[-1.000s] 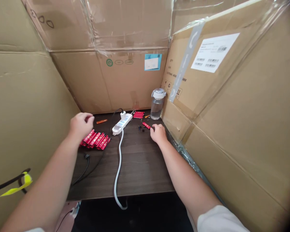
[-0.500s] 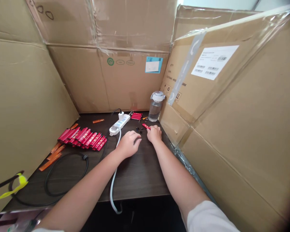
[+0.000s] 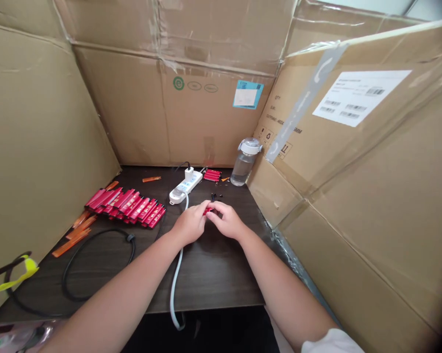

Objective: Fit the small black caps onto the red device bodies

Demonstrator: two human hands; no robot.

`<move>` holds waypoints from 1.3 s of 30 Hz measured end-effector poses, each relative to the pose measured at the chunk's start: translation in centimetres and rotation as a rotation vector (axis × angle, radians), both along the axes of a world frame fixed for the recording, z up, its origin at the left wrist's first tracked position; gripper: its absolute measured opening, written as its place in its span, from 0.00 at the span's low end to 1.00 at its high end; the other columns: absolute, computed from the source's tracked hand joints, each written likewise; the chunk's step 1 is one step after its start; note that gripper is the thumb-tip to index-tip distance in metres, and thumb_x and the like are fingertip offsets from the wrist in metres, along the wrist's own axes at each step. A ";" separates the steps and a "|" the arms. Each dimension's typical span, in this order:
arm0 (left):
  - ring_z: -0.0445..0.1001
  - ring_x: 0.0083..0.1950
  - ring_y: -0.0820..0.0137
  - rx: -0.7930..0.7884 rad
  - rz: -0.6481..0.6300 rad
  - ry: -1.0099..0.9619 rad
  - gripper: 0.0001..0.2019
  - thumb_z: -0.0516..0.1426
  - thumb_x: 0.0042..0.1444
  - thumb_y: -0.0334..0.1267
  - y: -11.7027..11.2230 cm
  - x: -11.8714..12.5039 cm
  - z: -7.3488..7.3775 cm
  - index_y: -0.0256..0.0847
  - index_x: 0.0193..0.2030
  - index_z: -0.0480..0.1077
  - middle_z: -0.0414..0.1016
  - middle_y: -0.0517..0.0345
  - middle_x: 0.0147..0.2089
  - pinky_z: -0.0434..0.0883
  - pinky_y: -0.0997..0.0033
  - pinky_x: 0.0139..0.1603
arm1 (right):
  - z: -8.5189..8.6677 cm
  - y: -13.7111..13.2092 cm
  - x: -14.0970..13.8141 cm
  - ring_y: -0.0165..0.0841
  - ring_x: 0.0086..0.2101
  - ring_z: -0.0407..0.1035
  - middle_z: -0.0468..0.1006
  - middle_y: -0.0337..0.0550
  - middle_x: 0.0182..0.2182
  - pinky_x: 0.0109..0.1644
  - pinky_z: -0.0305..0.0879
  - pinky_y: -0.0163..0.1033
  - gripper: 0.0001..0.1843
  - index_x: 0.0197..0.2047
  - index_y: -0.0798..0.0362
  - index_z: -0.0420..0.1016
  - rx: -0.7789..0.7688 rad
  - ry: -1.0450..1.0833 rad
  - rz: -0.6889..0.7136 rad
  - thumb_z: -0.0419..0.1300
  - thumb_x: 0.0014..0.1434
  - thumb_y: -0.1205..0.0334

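Between my two hands, just above the dark table, is a small flat red bar (image 3: 207, 211), mostly covered by fingers. My left hand (image 3: 191, 223) is closed on its left side. From the right, my right hand (image 3: 227, 222) pinches the same bar with thumb and fingers. Tiny black pieces (image 3: 215, 196) lie on the table just beyond the fingertips. To the left, a pile of similar red bars (image 3: 127, 207) shows pale lettering and dark ends. A smaller row of red bars (image 3: 212, 175) lies farther back.
A white power strip (image 3: 186, 186) with plugs stands behind my left hand, its white cable (image 3: 175, 289) running over the front edge. Orange strips (image 3: 71, 242) and a looped black cable (image 3: 64, 274) lie left. A water bottle (image 3: 243, 164) stands back right. Cardboard walls (image 3: 206, 122) enclose the table.
My right hand has come left and nearer with the red bar. My left hand has closed on the bar too, and both hands now meet. The view has shifted slightly.
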State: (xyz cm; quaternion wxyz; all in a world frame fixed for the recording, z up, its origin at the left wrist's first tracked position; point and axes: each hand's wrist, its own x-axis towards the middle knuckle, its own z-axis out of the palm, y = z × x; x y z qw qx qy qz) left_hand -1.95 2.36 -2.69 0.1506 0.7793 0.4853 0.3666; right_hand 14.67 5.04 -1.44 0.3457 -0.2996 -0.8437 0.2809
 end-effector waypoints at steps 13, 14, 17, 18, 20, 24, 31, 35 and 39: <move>0.74 0.50 0.57 -0.202 0.217 -0.220 0.18 0.48 0.61 0.44 -0.4 0.4 -0.1 0.42 0.55 0.66 0.76 0.45 0.48 0.67 0.63 0.47 | -3.9 4.8 -0.9 0.35 0.39 0.68 0.73 0.47 0.37 0.47 0.64 0.39 0.12 0.40 0.55 0.77 0.073 -0.215 -0.663 0.59 0.55 0.59; 0.74 0.50 0.57 -0.209 0.219 -0.213 0.18 0.47 0.61 0.44 -0.4 0.3 -0.1 0.41 0.54 0.66 0.75 0.44 0.49 0.67 0.62 0.47 | -3.8 4.8 -1.1 0.36 0.41 0.68 0.73 0.48 0.39 0.47 0.63 0.39 0.12 0.41 0.54 0.77 0.074 -0.264 -0.679 0.59 0.55 0.58; 0.74 0.49 0.57 -0.223 0.235 -0.173 0.18 0.47 0.61 0.44 -0.4 0.3 0.0 0.41 0.54 0.66 0.76 0.45 0.48 0.67 0.63 0.45 | -3.7 4.7 -1.7 0.37 0.42 0.67 0.72 0.48 0.41 0.45 0.63 0.39 0.13 0.43 0.52 0.76 0.089 -0.407 -0.719 0.57 0.57 0.56; 0.74 0.48 0.58 -0.225 0.244 -0.157 0.18 0.47 0.61 0.44 -0.4 0.4 0.0 0.42 0.53 0.66 0.76 0.46 0.47 0.67 0.64 0.45 | -3.6 4.8 -1.9 0.37 0.42 0.67 0.72 0.48 0.41 0.45 0.62 0.38 0.13 0.43 0.52 0.76 0.097 -0.448 -0.730 0.56 0.58 0.55; 0.75 0.46 0.60 -0.223 0.264 -0.129 0.17 0.47 0.61 0.44 -0.5 0.4 0.1 0.42 0.53 0.66 0.77 0.48 0.45 0.67 0.66 0.43 | -3.6 4.9 -2.1 0.37 0.43 0.66 0.72 0.48 0.41 0.44 0.61 0.38 0.14 0.43 0.51 0.76 0.109 -0.510 -0.747 0.54 0.60 0.55; 0.75 0.43 0.62 -0.220 0.282 -0.116 0.17 0.47 0.61 0.44 -0.4 0.4 0.1 0.43 0.52 0.67 0.77 0.50 0.42 0.66 0.68 0.40 | -3.7 5.2 -2.3 0.37 0.42 0.66 0.72 0.47 0.40 0.41 0.61 0.38 0.14 0.42 0.49 0.76 0.118 -0.560 -0.762 0.53 0.61 0.54; 0.75 0.42 0.62 -0.184 0.288 -0.170 0.15 0.49 0.60 0.44 -0.3 0.3 -0.2 0.43 0.49 0.67 0.77 0.50 0.39 0.66 0.68 0.39 | -3.7 5.2 -2.2 0.36 0.40 0.67 0.72 0.48 0.38 0.41 0.61 0.38 0.13 0.36 0.52 0.78 0.149 -0.460 -0.751 0.52 0.62 0.60; 0.74 0.40 0.64 -0.121 0.322 -0.306 0.10 0.52 0.56 0.39 -0.1 -0.1 -0.1 0.40 0.43 0.68 0.76 0.52 0.37 0.66 0.68 0.40 | -2.5 4.1 -1.2 0.34 0.36 0.68 0.72 0.46 0.34 0.42 0.62 0.38 0.09 0.33 0.54 0.76 0.177 -0.262 -0.576 0.55 0.60 0.63; 0.73 0.37 0.67 -0.091 0.298 -0.452 0.09 0.54 0.53 0.40 0.4 -0.4 0.0 0.38 0.38 0.69 0.75 0.53 0.36 0.67 0.68 0.39 | -0.3 1.8 -0.2 0.32 0.33 0.67 0.72 0.43 0.31 0.40 0.63 0.38 0.08 0.31 0.54 0.74 0.191 -0.194 -0.256 0.56 0.59 0.64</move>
